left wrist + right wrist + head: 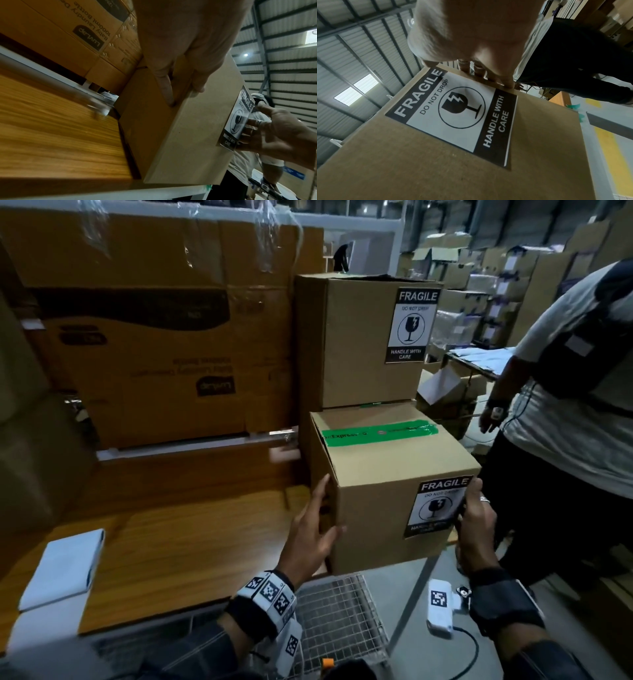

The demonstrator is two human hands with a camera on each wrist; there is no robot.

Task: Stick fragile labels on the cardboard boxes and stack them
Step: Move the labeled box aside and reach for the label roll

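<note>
Big brown cartons [154, 344] looming behind; in front, a labelled upper box [359, 337] already stacked. Below and nearer, the held box [383, 494] lifted over the wooden table [178, 549], fragile label [436, 506] facing out. Left hand [315, 529] flat against its left side, right hand [474, 515] wrapped round the right edge beside the label. Best kept level, squeezed evenly, edges squared before letting go.

Matt brown cardboard box [383, 467] — glossy green tape [380, 433], smooth paper label [457, 112] — on wood-grain tabletop [191, 546].
</note>
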